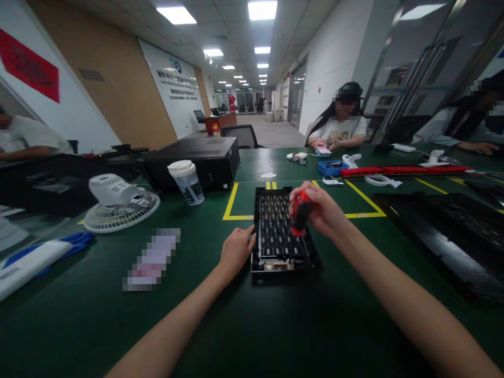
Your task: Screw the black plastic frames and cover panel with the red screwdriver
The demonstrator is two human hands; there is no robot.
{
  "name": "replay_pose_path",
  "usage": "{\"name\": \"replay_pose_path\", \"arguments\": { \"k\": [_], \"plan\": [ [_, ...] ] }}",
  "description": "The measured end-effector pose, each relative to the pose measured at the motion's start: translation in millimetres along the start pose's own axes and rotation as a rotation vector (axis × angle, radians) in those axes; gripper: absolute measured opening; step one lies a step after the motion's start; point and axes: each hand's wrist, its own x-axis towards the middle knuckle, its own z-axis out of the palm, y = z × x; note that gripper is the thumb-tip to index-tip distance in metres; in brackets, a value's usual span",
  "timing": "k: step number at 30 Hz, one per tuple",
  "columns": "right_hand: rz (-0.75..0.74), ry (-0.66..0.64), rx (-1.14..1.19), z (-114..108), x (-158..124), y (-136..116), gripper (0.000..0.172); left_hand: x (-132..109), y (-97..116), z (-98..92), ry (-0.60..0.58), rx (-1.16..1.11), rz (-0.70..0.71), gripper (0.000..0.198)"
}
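Observation:
In front of me on the green table lies a black rectangular casing (280, 245), its inside lined with a honeycomb-like pattern and a small circuit board (279, 266) at the near end. My left hand (237, 251) grips the casing's left edge, with some of its fingers hidden. A red and black screwdriver (302, 211) is in my right hand (319, 206), fingers wrapped round its handle over the casing's right side. The handle points down at a tilt; I cannot make out the shaft or where its tip rests.
Leftward are a lidded clear cup (189, 184), a white fan (122, 202), a blurred flat object (153, 260) and blue-and-white gloves (43, 260). A large black box (192, 160) stands behind. At right lies a black panel (441, 247). Co-workers sit across the table and at both sides.

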Motion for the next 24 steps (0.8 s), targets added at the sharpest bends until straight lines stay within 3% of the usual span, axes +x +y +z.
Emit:
{"name": "replay_pose_path", "arguments": {
  "k": [9,14,24],
  "plan": [
    [-0.033,-0.409,0.049,-8,18,-2,0.026,0,0,0.7,0.007,0.010,0.015,0.038],
    [-0.009,-0.544,0.140,-6,26,6,0.031,0,-2,2.1,0.011,0.006,0.018,0.038],
    [0.137,-0.754,0.337,-1,30,10,0.016,0,-2,0.9,0.000,-0.005,0.019,0.037]
  ]
}}
